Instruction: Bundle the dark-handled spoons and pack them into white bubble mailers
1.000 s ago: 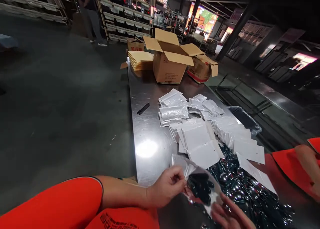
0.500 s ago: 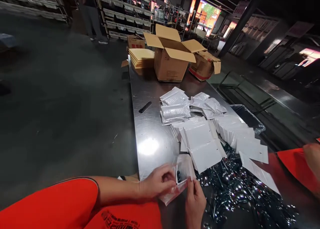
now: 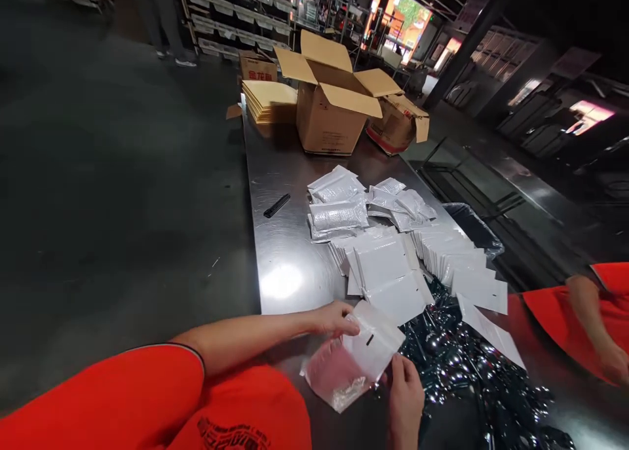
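Note:
A white plastic bag [image 3: 376, 348] is stretched between my hands above the metal table's near end. It has a small black mark on its upper part, and its lower part looks glossy and reddish. My left hand [image 3: 334, 319] grips the bag's upper left edge, fingers bent over it. At the bag's right corner, my right hand [image 3: 407, 391] has thumb and fingers closed. Just right of that hand lies a heap of shiny dark metal pieces [image 3: 457, 365], their exact kind unclear. White flat envelopes [image 3: 388, 273] are stacked right beyond the bag.
Filled white packets [image 3: 339, 215] lie farther up the table [image 3: 275, 247], with a black box cutter [image 3: 277, 206] to their left. An open cardboard box [image 3: 327, 119] and yellow envelopes [image 3: 270, 99] stand at the far end. Another person's arm [image 3: 594, 325] is at right.
The bag has turned flatter toward me, showing its face and black mark. My left hand has shifted up to its top edge, and my right hand slightly to the right.

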A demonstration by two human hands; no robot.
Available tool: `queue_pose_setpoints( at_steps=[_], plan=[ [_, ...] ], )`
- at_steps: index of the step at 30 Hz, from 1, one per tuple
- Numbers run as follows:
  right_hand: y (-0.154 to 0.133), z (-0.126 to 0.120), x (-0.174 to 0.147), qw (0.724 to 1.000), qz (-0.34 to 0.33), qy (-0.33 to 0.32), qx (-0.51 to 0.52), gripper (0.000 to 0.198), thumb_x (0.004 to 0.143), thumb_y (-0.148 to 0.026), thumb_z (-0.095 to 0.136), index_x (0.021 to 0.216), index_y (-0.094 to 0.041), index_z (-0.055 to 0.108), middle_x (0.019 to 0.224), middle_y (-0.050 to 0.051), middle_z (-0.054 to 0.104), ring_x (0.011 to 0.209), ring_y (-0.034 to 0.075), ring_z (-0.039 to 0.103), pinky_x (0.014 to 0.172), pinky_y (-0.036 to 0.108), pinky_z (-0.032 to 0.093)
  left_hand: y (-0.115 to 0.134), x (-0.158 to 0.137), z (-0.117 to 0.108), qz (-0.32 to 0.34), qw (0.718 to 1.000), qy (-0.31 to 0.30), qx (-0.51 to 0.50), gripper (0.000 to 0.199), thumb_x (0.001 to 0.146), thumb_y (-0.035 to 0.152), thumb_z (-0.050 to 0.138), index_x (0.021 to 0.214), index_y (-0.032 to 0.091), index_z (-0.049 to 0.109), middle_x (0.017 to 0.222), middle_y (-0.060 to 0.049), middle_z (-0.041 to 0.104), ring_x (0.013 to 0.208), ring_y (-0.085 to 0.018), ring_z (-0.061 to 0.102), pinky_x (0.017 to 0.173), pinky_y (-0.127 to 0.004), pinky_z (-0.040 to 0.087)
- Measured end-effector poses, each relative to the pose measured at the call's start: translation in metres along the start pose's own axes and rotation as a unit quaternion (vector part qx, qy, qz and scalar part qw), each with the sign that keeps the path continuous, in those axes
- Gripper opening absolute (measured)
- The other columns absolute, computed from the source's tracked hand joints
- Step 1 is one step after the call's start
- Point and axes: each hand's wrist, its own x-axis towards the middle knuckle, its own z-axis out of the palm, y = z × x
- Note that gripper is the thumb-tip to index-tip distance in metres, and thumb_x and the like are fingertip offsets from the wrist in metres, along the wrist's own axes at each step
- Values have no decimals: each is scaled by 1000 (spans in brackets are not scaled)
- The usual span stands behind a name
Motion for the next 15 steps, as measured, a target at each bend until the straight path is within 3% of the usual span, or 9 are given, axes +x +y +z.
queue_pose_setpoints(
  at_steps=[2,3,6,8,10,12,15],
  plan=[
    [-5,-3,6,990,-72,102,-69,56,87,-69,55,100,-16,68,97,16,73,88,33,71,75,45,59,-2,3,8,44,998,32,26,30,72,38,73,92,15,68,82,1,64,78,-16,57,71,-25,47],
    [-9,-1,8,978,-139,118,-97,52,90,-64,55,103,-15,69,100,17,73,92,33,71,81,46,58,-2,4,13,67,996,47,45,30,77,34,69,100,16,68,90,0,67,86,-18,60,79,-27,50],
    [-22,15,14,926,-345,32,-147,39,101,-48,51,107,-17,73,104,15,78,99,28,72,93,42,56,-2,-1,28,103,984,71,125,28,91,32,59,114,18,63,107,-5,71,101,-23,63,94,-35,52],
    [-30,30,17,890,-412,-9,-193,35,104,-40,49,111,-18,76,106,14,79,98,26,73,91,39,55,0,-6,34,109,977,75,169,23,98,36,52,107,19,63,103,-6,71,95,-23,63,93,-37,53],
    [-36,40,20,874,-429,-30,-227,35,105,-37,48,109,-18,77,102,13,79,92,24,72,85,35,54,3,-11,37,108,974,67,189,24,99,42,49,97,21,62,94,-5,69,86,-22,61,88,-35,53],
    [-41,43,23,880,-414,-63,-225,35,104,-34,46,98,-19,77,93,10,78,85,22,70,80,33,51,6,-15,36,103,975,46,192,25,96,44,52,89,21,61,89,-3,67,83,-21,59,83,-34,52],
    [-43,22,34,938,-301,-98,-140,33,99,-40,51,85,-19,73,83,7,74,79,19,67,77,31,49,10,-16,33,85,986,-11,141,29,88,46,58,89,19,66,90,-2,69,85,-21,60,80,-31,51]
  ],
)
